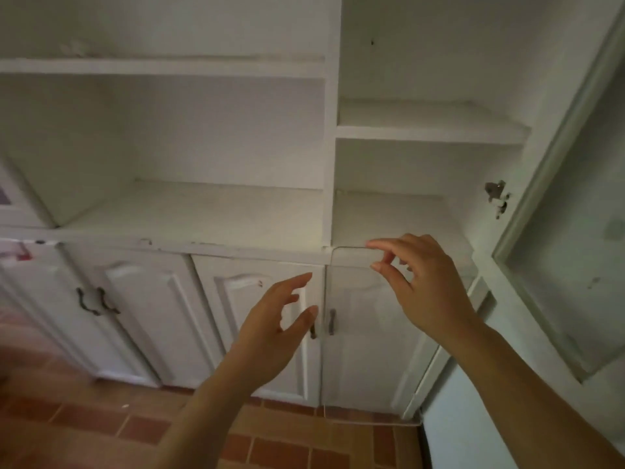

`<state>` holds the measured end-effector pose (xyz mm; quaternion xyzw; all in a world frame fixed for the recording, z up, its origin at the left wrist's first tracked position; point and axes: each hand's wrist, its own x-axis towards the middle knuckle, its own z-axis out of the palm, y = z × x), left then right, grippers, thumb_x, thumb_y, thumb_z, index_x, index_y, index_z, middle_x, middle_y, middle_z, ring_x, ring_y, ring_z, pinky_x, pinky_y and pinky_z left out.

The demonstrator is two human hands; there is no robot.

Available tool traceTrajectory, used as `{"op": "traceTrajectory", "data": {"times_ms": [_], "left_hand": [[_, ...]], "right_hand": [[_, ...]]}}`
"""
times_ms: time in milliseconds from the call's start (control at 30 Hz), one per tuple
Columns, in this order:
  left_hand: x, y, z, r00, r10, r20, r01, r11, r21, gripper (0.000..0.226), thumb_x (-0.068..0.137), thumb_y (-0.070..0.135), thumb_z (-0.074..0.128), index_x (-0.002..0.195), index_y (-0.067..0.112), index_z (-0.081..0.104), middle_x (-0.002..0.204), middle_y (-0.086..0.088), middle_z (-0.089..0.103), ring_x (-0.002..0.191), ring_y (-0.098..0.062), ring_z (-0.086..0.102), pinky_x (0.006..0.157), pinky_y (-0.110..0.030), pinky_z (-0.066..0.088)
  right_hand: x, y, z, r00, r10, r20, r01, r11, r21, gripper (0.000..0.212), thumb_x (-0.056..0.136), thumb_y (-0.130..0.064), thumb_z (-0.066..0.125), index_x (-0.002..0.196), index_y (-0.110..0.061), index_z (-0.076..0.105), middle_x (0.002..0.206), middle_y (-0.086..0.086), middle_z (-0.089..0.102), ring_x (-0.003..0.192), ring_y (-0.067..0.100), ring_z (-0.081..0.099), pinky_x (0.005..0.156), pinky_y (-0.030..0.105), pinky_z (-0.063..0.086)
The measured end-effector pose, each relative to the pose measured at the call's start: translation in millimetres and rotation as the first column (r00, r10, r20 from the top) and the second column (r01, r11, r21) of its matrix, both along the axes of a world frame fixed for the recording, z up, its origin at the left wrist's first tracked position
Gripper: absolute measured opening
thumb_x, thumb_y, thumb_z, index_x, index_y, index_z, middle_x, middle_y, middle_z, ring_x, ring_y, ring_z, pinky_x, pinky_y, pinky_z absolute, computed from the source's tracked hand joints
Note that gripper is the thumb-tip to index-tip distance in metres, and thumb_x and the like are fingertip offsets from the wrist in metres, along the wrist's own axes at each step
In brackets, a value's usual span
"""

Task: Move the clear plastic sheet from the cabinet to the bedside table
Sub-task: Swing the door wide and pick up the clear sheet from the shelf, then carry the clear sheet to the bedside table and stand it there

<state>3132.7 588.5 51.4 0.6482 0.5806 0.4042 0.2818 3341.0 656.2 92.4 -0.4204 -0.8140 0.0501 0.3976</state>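
Right of centre in the frame, the right hand [422,282] pinches the top edge of the clear plastic sheet [365,350] between thumb and fingertips, grasping it near its upper right corner. The sheet hangs upright in front of the white cabinet [162,211], its rounded top left corner level with the lip of the open shelf [399,214] and its lower edge down over the red tiled floor [101,421] at the bottom of the frame. Through it the lower cabinet door and a dark handle [332,321] show faintly. The left hand [274,330], at lower centre, is released, fingers spread and curved, just beside the sheet's left edge without clearly touching it. At the right edge of the frame a glazed cabinet door [554,231] stands swung open.
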Motion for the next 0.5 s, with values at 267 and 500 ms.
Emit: {"op": "traceTrajectory", "data": {"times_ms": [267,500], "left_hand": [[-84.0,-68.5,-33.2,0.978,0.209,0.014,-0.206,0.973,-0.106,0.055,0.075,0.056,0.043,0.129,0.047,0.034,0.128,0.029,0.039,0.116,0.008,0.041,0.083,-0.003,0.038],[-204.0,-142.5,-39.2,0.895,0.446,0.025,-0.442,0.892,-0.099,0.049,0.081,0.047,0.047,0.13,0.042,0.037,0.132,0.017,0.044,0.117,0.005,0.043,0.077,-0.001,0.041]], "right_hand": [[-111.9,-19.8,-30.1,0.963,0.26,0.076,-0.257,0.965,-0.05,0.027,0.087,-0.032,0.055,0.112,-0.024,0.062,0.082,-0.006,0.06,0.083,0.003,0.04,0.082,0.003,0.029],[-264.1,-61.0,-47.7,0.874,0.469,0.129,-0.469,0.883,-0.036,0.025,0.087,-0.029,0.054,0.11,-0.022,0.061,0.08,-0.004,0.06,0.08,0.014,0.048,0.079,0.007,0.029]]}}
